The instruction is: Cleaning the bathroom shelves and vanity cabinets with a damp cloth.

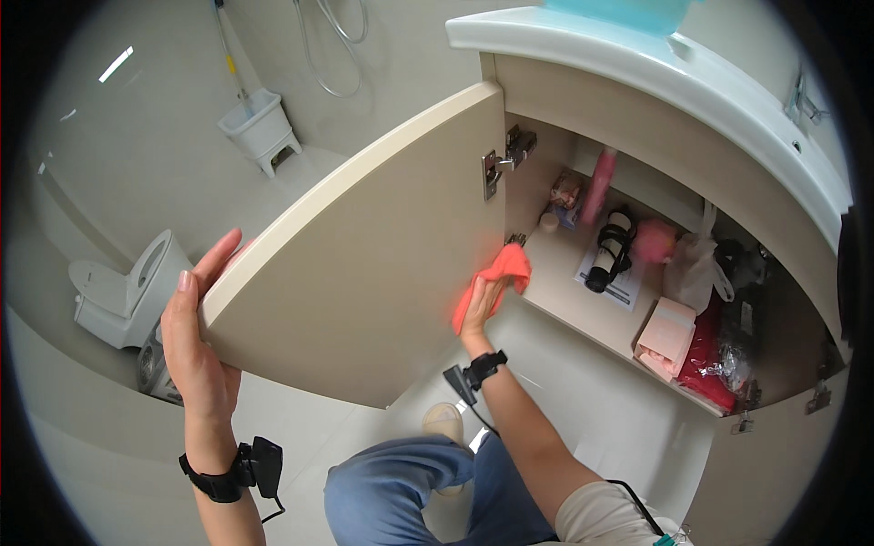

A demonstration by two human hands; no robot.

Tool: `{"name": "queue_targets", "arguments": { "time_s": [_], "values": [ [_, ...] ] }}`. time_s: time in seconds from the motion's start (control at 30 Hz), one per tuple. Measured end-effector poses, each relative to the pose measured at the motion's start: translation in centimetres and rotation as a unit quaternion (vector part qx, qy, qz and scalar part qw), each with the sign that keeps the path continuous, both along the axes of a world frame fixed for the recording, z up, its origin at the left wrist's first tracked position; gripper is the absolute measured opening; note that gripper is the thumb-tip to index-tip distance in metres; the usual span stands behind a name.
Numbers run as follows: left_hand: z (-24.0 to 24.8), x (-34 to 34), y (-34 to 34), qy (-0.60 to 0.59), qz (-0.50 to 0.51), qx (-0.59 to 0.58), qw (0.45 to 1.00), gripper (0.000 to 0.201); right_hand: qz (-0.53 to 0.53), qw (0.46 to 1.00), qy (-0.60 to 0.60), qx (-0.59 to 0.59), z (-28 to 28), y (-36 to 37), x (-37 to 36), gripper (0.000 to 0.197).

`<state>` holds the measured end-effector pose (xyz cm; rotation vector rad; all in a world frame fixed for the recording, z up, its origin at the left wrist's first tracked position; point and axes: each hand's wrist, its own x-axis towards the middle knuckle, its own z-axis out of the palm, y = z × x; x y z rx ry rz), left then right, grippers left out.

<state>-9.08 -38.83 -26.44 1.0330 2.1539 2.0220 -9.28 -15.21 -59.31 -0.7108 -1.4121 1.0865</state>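
A beige cabinet door (364,255) stands swung out from the vanity on its metal hinges (492,175). My left hand (198,346) grips the door's outer edge, thumb on the near side and fingers around the far side. On the inner face, close to the lower hinge, my right hand (480,311) presses a coral-red cloth (506,266) against the panel. Part of the cloth bunches out past the fingertips. Both wrists wear black straps with small devices.
Inside the cabinet (555,259) lie a dark bottle-shaped object (611,250), a pink pouf (654,240), a pale pink folded packet (667,335) and several bags. A white basin (583,35) tops it. Behind are a toilet (127,282) and mop bucket (259,126).
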Motion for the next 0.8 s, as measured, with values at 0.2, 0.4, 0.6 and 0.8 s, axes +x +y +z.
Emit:
{"name": "queue_targets", "arguments": {
  "time_s": [0.2, 0.4, 0.6, 0.8],
  "values": [
    [-0.2, -0.1, 0.0, 0.006, -0.013, -0.008, 1.000, 0.052, 0.011, 1.000, -0.017, 0.014, -4.2, -8.4, 0.1, 0.059],
    [-0.6, -0.2, 0.2, -0.008, -0.043, 0.001, 0.999, 0.052, 0.047, 0.986, 0.084, -0.136, -3.3, 2.8, 0.1, 0.062],
    [0.0, 0.5, 0.1, -0.011, -0.046, 0.009, 0.999, 0.051, 0.004, 0.984, 0.049, -0.173, -5.0, -3.6, -1.0, 0.063],
    [0.4, 0.2, 0.1, -0.007, -0.054, 0.004, 0.999, 0.051, 0.166, 0.953, -0.240, 0.078, -7.3, -18.7, 2.6, 0.060]
  ]
}}
